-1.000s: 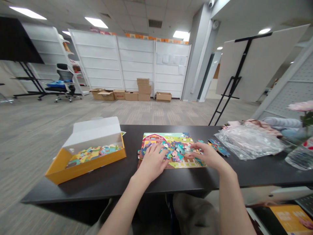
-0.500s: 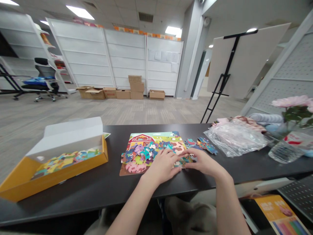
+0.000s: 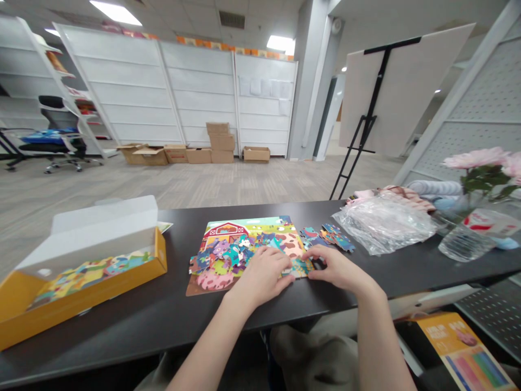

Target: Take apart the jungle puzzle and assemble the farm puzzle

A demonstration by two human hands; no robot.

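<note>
Puzzle board [image 3: 228, 231]: flat on dark table, farm pic w/ red barn at its 11 o'clock corner, pink blob at 7 o'clock corner. Loose pieces [image 3: 222, 254] heaped over its middle, mostly blue/purple, some spilling off the 9 o'clock edge. Small piece cluster [image 3: 328, 236] lies off-board at 3 o'clock, just beside it.

One head camera is looking forward and down from above the person's lap, facing across the black table [image 3: 122, 326] toward the white shelving at the far wall. It is sitting close to the hands at the puzzle [image 3: 244, 252], and taking in the box [image 3: 81, 293] at left and the easel [image 3: 366, 119] at right.
</note>
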